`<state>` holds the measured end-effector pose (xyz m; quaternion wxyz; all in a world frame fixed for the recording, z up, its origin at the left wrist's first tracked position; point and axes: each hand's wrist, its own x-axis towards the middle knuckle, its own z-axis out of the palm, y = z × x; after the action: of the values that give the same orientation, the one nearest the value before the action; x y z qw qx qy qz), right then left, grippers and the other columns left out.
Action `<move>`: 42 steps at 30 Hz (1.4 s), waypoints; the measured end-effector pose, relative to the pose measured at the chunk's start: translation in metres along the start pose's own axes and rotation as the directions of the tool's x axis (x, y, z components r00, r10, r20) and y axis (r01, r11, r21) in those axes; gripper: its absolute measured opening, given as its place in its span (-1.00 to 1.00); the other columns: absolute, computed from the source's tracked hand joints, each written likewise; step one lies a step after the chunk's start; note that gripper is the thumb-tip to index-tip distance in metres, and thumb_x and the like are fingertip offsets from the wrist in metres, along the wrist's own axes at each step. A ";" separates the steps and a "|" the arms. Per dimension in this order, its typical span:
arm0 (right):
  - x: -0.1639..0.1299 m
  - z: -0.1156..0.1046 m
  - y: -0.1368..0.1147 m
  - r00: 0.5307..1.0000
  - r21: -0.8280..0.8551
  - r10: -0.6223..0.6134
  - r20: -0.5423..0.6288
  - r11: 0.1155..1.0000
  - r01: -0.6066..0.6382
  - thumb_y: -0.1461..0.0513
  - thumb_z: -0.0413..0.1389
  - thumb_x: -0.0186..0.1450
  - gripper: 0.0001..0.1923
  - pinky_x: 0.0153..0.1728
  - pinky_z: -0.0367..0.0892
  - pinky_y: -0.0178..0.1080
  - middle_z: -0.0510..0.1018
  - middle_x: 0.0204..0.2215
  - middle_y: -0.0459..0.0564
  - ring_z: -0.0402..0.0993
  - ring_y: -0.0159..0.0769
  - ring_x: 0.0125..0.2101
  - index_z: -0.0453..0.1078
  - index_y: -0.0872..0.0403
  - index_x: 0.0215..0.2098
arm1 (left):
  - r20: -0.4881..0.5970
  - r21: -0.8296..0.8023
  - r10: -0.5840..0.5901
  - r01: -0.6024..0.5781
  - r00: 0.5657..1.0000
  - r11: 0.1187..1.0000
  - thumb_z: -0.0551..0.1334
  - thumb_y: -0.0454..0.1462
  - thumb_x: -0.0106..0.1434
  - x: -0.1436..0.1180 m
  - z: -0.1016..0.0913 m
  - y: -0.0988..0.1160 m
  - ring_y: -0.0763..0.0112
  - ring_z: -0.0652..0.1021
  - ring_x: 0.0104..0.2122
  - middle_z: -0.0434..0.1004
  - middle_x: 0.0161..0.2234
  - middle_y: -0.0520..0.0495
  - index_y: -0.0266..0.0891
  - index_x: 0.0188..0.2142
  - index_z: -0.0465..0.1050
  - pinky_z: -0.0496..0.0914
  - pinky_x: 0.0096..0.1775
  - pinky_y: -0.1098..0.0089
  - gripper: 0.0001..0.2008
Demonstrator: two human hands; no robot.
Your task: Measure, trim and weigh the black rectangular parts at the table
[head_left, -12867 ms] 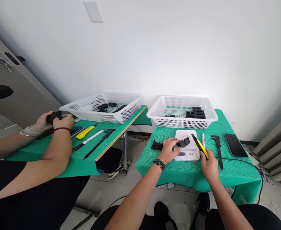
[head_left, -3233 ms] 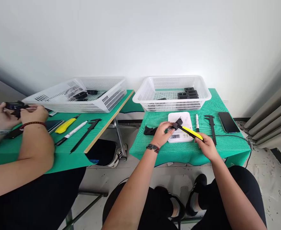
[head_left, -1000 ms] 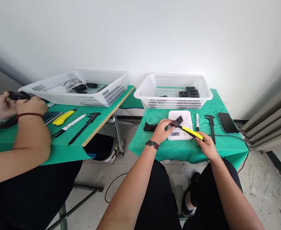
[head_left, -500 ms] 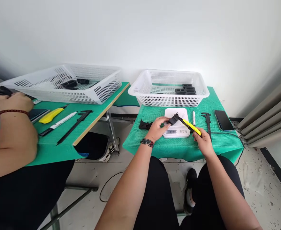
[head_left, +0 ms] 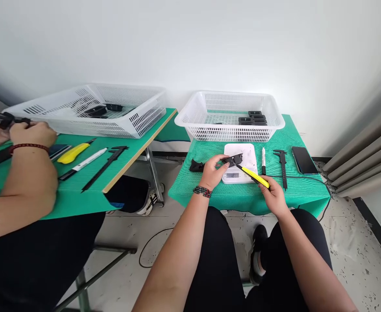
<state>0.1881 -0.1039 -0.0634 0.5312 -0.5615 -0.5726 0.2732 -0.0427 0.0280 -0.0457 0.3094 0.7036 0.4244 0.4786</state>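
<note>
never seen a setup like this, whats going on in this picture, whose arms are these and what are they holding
There is no machine here. The one picture comes from a camera worn on a person's head, looking forward and down, so the two bare arms rising from the bottom edge are that person's own.

The left hand holds a small black plastic part over a white scale. The right hand has its grip on a yellow utility knife, whose tip meets the part.

All this sits on a table with a green mat. Also on it: a white basket with more black parts, a marker pen, a black caliper, a phone and another black piece.

The arms at the left belong to a co-worker at a second table.
</note>
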 end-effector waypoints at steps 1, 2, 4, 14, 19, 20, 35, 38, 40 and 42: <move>-0.001 0.000 0.000 1.000 -0.002 -0.005 0.000 1.000 0.005 0.07 0.12 0.35 -0.69 -0.16 0.45 -0.09 0.65 -0.16 0.06 0.55 -0.11 -0.20 0.51 0.01 -0.01 | 0.006 0.000 -0.005 0.005 1.000 1.000 0.27 -0.17 0.27 0.000 0.001 0.000 0.07 0.62 0.00 0.67 -0.02 -0.14 -0.16 -0.07 0.59 0.53 -0.08 0.17 -0.73; -0.002 0.000 0.000 1.000 -0.004 -0.009 0.000 1.000 0.009 0.07 0.12 0.35 -0.69 -0.15 0.45 -0.09 0.65 -0.14 0.07 0.55 -0.11 -0.19 0.51 0.01 -0.01 | 0.010 0.000 -0.009 0.009 1.000 1.000 0.27 -0.16 0.27 0.000 0.002 0.001 0.07 0.62 -0.01 0.67 -0.01 -0.14 -0.16 -0.07 0.59 0.53 -0.08 0.16 -0.72; -0.003 0.001 0.000 1.000 -0.004 -0.011 0.003 1.000 0.011 0.07 0.12 0.36 -0.69 -0.16 0.46 -0.09 0.65 -0.15 0.07 0.55 -0.11 -0.20 0.51 0.01 -0.01 | 0.011 0.004 -0.018 0.018 1.000 1.000 0.27 -0.16 0.26 -0.001 0.003 0.001 0.06 0.62 0.00 0.66 0.00 -0.15 -0.17 -0.05 0.59 0.53 -0.06 0.14 -0.70; -0.007 0.001 -0.003 1.000 0.002 -0.001 0.018 1.000 0.001 0.06 0.10 0.37 -0.69 -0.28 0.44 -0.13 0.62 -0.29 0.03 0.51 -0.15 -0.32 0.51 0.00 -0.02 | 0.004 0.016 -0.046 0.046 0.999 0.999 0.28 -0.22 0.23 0.000 0.002 0.000 0.02 0.60 0.05 0.65 0.01 -0.15 -0.16 -0.04 0.59 0.52 0.00 0.09 -0.69; -0.009 0.001 -0.003 1.000 0.011 0.007 0.012 1.000 -0.007 0.04 0.10 0.37 -0.68 -0.32 0.41 -0.15 0.59 -0.33 0.00 0.48 -0.17 -0.36 0.50 0.01 -0.03 | -0.032 -0.009 -0.043 0.043 0.999 0.999 0.23 -0.12 0.32 0.002 0.005 -0.005 0.10 0.64 -0.05 0.68 -0.09 -0.18 -0.21 -0.08 0.58 0.55 -0.06 0.16 -0.71; -0.009 0.001 -0.002 1.000 0.014 0.010 0.013 1.000 -0.010 0.04 0.10 0.36 -0.68 -0.33 0.41 -0.15 0.59 -0.34 0.00 0.47 -0.18 -0.37 0.50 0.01 -0.03 | -0.041 -0.013 -0.042 0.042 0.998 0.999 0.22 -0.10 0.33 0.002 0.005 -0.006 0.11 0.65 -0.07 0.68 -0.11 -0.18 -0.22 -0.09 0.57 0.55 -0.08 0.17 -0.70; -0.011 0.002 0.002 0.999 0.055 0.043 0.006 0.998 -0.043 -0.03 0.10 0.36 -0.65 -0.39 0.34 -0.19 0.55 -0.38 -0.03 0.42 -0.21 -0.41 0.47 0.01 -0.07 | 0.084 0.005 0.000 -0.001 0.996 1.000 0.37 -0.21 0.19 -0.002 0.005 -0.005 0.05 0.57 0.14 0.57 0.13 -0.22 -0.17 0.12 0.46 0.49 0.12 0.08 -0.51; -0.011 0.002 0.002 0.999 0.062 0.042 0.005 0.997 -0.042 -0.02 0.11 0.36 -0.66 -0.38 0.34 -0.18 0.54 -0.39 -0.04 0.41 -0.22 -0.41 0.47 0.02 -0.08 | 0.095 0.063 0.009 -0.015 0.995 0.998 0.37 -0.28 0.17 -0.004 0.006 -0.002 0.04 0.56 0.15 0.55 0.13 -0.26 -0.20 0.17 0.41 0.45 0.18 0.04 -0.44; -0.011 0.002 0.001 0.999 0.071 0.041 0.005 0.997 -0.041 -0.01 0.12 0.35 -0.67 -0.38 0.34 -0.18 0.54 -0.40 -0.04 0.41 -0.22 -0.43 0.47 0.02 -0.08 | 0.061 0.093 0.004 -0.010 0.998 0.996 0.37 -0.30 0.18 -0.004 0.007 0.001 0.03 0.59 0.11 0.58 0.06 -0.26 -0.20 0.18 0.41 0.46 0.16 0.03 -0.45; -0.011 0.002 0.001 0.999 0.082 0.039 0.004 0.996 -0.039 -0.01 0.11 0.36 -0.68 -0.39 0.35 -0.18 0.54 -0.40 -0.04 0.40 -0.23 -0.43 0.47 0.02 -0.08 | 0.017 0.101 0.008 -0.010 1.000 0.995 0.38 -0.28 0.20 -0.005 0.009 0.004 0.04 0.61 0.07 0.60 0.01 -0.25 -0.20 0.17 0.40 0.49 0.13 0.04 -0.46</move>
<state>0.1846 -0.1139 -0.0678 0.5478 -0.5500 -0.5503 0.3075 -0.0339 0.0211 -0.0475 0.2746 0.7243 0.4423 0.4521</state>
